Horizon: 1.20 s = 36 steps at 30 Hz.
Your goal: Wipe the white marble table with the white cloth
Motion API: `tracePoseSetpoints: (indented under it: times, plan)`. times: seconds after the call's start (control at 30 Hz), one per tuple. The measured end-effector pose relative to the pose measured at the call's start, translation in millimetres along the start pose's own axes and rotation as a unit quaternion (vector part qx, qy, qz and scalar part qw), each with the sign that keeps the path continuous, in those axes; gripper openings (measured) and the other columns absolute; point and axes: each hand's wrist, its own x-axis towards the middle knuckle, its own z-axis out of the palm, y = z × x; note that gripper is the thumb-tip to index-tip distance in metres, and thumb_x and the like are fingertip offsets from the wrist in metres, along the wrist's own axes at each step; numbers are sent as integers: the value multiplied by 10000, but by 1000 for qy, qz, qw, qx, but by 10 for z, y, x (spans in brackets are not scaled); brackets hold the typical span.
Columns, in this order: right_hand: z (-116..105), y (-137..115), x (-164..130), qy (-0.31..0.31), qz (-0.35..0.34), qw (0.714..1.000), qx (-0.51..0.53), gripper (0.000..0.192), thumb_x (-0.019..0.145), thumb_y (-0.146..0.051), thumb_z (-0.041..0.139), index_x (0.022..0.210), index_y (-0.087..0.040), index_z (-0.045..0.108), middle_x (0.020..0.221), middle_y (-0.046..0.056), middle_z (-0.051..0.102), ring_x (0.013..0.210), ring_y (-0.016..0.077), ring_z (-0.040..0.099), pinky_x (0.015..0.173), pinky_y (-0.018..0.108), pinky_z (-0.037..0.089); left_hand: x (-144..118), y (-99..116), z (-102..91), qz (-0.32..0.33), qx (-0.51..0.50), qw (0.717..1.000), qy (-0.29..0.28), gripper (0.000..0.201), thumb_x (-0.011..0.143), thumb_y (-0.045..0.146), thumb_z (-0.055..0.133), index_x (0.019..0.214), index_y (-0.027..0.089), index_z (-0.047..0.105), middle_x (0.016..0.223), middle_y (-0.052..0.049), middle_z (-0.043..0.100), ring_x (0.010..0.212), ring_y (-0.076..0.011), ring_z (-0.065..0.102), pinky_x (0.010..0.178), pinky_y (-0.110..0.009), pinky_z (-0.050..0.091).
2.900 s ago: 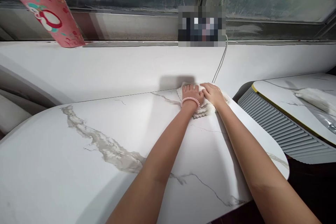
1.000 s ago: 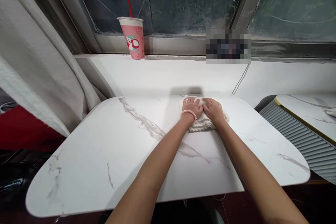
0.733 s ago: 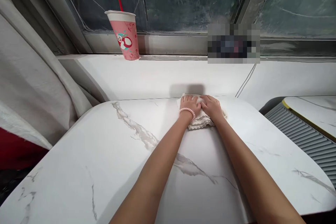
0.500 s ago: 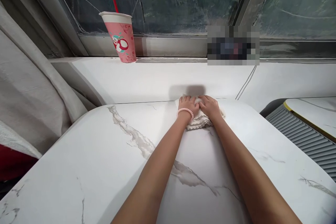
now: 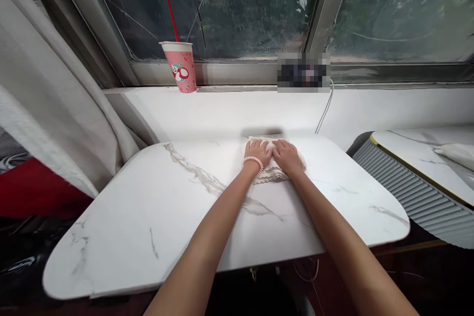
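Note:
A folded white cloth point(image 5: 272, 174) lies at the far edge of the white marble table point(image 5: 177, 207), against the wall under the window. My left hand point(image 5: 256, 150), with a pink bead bracelet at the wrist, presses flat on the cloth's left part. My right hand point(image 5: 286, 156) presses on its right part, right beside the left hand. Both arms are stretched out straight across the table.
A pink paper cup point(image 5: 180, 66) with a red straw stands on the white window sill point(image 5: 229, 108). A thin cable point(image 5: 323, 113) hangs down the wall. A grey curtain point(image 5: 48, 94) hangs at left. A second marble table point(image 5: 422, 153) with a ribbed side is at right.
The hands stay pressed on the cloth at the table's far edge, shifting slightly left. My view has pulled back, showing more of the table, the near edge and the second table.

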Motion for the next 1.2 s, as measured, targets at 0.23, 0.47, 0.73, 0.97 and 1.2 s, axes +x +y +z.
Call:
tracePoseSetpoints:
  times: [0.23,0.47,0.73,0.97,1.2]
  plan:
    - [-258,-134,-846,2,-47,999,-13,443,942,-252,342,1311,-152,564,1410,121,551,1342,252,440,1126,424,292,-932,272,-33,-7,23,1000,-16,560,996,379,257,1487,140,378,1574,-137,345,1460,-274,278,1215,-508,114]
    - [-422,-465,-1529,-26,-37,998,-38,466,956,-281,301,1353,-174,521,1449,116,514,1385,255,395,1166,509,215,-1689,211,-170,28,29,999,-33,563,999,404,250,1489,158,377,1575,-122,349,1463,-267,274,1219,-499,122]
    - [-422,-664,-1607,-46,-43,998,-15,464,948,-294,301,1337,-190,533,1447,108,518,1393,250,388,1178,538,190,-1879,29,-178,26,27,999,-3,542,999,426,259,1469,199,403,1549,-100,399,1441,-246,317,1215,-480,158]
    - [-326,-739,-1482,-41,-53,997,-28,475,950,-296,285,1345,-186,524,1445,115,517,1387,262,392,1162,529,232,-1741,-109,-190,27,24,999,-4,534,993,419,283,1463,199,407,1542,-102,408,1432,-251,325,1210,-500,161]
    - [-144,-672,-891,-95,-75,992,-48,470,957,-312,290,1354,-206,518,1427,127,535,1347,292,445,1101,554,327,-1204,-257,-302,-13,15,997,-72,498,972,325,283,1436,224,433,1542,-64,417,1433,-230,328,1201,-505,175]
